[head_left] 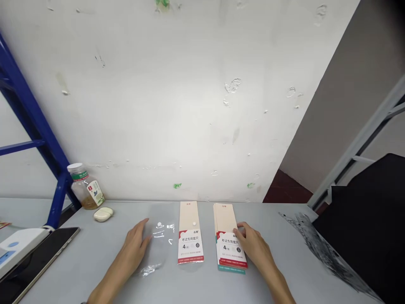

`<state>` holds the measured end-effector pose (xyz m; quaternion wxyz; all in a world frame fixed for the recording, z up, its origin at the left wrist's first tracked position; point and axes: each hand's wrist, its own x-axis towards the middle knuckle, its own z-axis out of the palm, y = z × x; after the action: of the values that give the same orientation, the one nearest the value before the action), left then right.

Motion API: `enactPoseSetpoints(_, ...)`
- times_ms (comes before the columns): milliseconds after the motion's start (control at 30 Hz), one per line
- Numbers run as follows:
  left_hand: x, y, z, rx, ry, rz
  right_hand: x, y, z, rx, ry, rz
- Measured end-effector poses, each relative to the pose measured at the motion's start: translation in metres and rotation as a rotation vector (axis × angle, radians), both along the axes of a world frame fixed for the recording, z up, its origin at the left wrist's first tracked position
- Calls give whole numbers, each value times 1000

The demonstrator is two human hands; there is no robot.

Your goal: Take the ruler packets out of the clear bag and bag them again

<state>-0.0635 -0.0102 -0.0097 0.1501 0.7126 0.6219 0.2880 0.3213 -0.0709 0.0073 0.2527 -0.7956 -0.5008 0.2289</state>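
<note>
On the grey table lies a clear plastic pouch [161,242] with a white snap button. My left hand [136,242] is at its left edge, thumb and forefinger apart; whether they touch the film is hard to make out. In the middle is a single ruler set pack [190,232], a cream card with a white-and-red label. To its right sits a stack of similar packs [224,219], slightly fanned, with a teal-edged one underneath. My right hand [251,240] has its thumb and fingertips closed at the right edge of the top pack.
At the back left stand a jar [87,185] with a white lid and a cream rounded case [103,214]. A dark tablet-like device [47,253] lies at the left under a white box [19,245]. Blue metal frame [38,109] rises at left; black fabric [367,219] hangs at right.
</note>
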Motion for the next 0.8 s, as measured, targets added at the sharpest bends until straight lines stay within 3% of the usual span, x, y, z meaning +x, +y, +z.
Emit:
enactPoseSetpoints(233, 8, -4, 8, -86, 85, -9, -4, -1, 5, -5, 33, 11)
enactPoseSetpoints(467, 22, -7, 15, 99, 65, -91, -7, -4, 7, 9, 15, 37)
enactPoseSetpoints(633, 42, -20, 28, 119, 98, -327, -26, -3, 9, 150, -190, 34)
enactPoseSetpoints(700, 51, -27, 33, 74, 147, -449, -41, -3, 10, 267, -252, 138)
enactPoseSetpoints(800, 62, -36, 35, 11, 209, -554, -65, -6, 12, 336, -174, 336)
